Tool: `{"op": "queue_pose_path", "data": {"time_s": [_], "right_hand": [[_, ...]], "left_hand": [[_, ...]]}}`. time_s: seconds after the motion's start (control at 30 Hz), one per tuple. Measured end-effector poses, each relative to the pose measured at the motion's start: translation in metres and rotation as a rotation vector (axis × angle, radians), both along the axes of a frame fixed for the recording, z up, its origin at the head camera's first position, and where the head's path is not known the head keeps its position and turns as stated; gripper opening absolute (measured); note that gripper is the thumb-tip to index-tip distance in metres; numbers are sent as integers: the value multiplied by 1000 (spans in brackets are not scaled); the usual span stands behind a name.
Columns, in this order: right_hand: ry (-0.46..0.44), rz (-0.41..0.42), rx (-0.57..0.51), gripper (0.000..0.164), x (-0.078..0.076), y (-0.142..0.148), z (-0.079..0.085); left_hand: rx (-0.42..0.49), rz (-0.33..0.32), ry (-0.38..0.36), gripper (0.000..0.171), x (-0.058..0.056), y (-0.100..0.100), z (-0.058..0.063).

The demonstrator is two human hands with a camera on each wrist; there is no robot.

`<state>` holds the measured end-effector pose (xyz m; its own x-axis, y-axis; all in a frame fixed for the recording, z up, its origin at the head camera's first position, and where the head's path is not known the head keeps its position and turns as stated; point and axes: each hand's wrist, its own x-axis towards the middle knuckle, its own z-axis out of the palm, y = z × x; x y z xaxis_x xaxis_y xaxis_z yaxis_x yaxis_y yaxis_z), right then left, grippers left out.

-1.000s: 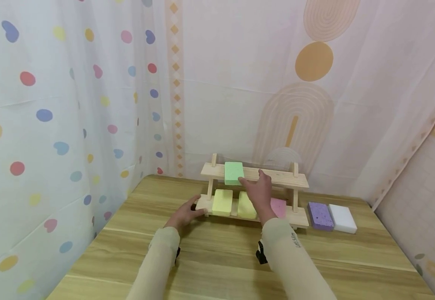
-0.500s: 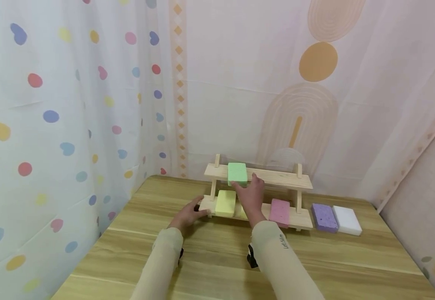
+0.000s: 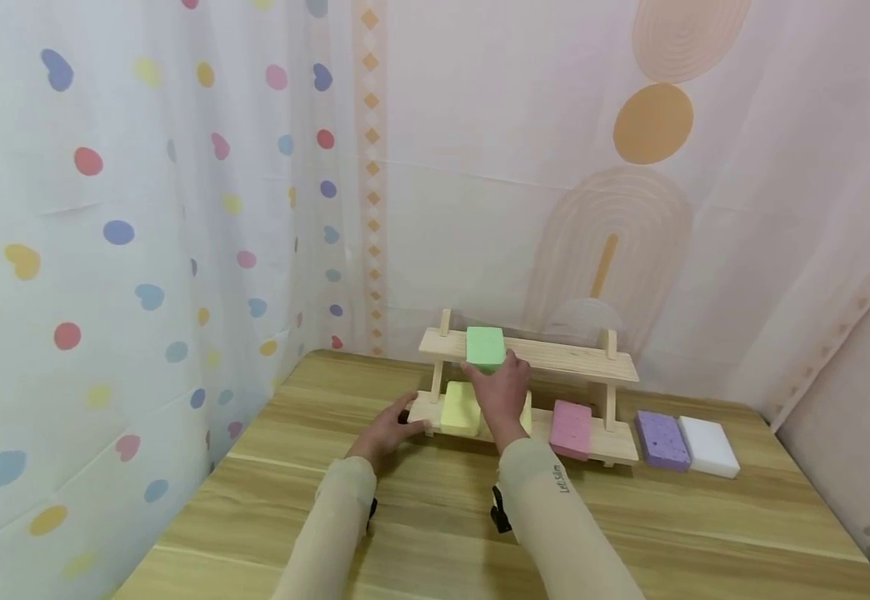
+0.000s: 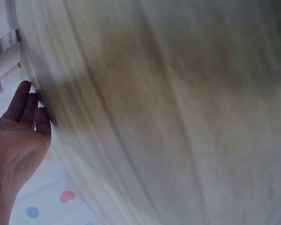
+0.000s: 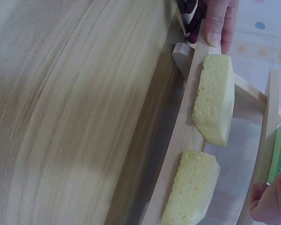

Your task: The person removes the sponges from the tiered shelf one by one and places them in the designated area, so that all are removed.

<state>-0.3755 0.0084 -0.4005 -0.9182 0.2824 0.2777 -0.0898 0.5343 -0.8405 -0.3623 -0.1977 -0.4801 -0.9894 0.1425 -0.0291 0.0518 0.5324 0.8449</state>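
Observation:
A two-tier wooden rack (image 3: 568, 354) stands on the table. On its upper tier lies a green sponge (image 3: 485, 345). My right hand (image 3: 501, 393) holds that sponge by its near edge, thumb to the left and fingers to the right. My left hand (image 3: 388, 429) grips the left end of the lower tier, its thumb on top in the right wrist view. Along the lower tier are a yellow sponge (image 3: 461, 407), a second yellow sponge (image 5: 189, 187) partly hidden behind my right hand in the head view, and a pink sponge (image 3: 571, 428).
Right of the rack, a purple sponge (image 3: 662, 440) and a white sponge (image 3: 708, 447) lie side by side on the wood-grain table (image 3: 435, 533). Patterned curtains (image 3: 450, 233) hang behind the table and along its left side.
My right hand has shifted left along the upper tier and its fingers have come in around the green sponge. The pink sponge is now uncovered. My left hand keeps its hold.

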Motion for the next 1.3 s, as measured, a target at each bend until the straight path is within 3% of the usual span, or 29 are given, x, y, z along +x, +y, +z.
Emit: {"op": "queue_pose_path", "data": {"time_s": [0.3, 0.67, 0.9, 1.3], "right_hand": [[-31, 46, 19, 83, 2, 6, 6], [22, 46, -14, 76, 1, 34, 8], [31, 90, -57, 74, 2, 52, 14], [56, 107, -37, 78, 7, 115, 17]], "left_hand": [[37, 9, -17, 77, 1, 1, -1], [47, 6, -13, 75, 1, 2, 2], [53, 11, -35, 76, 0, -3, 0], [-3, 6, -19, 76, -2, -9, -1]]}}
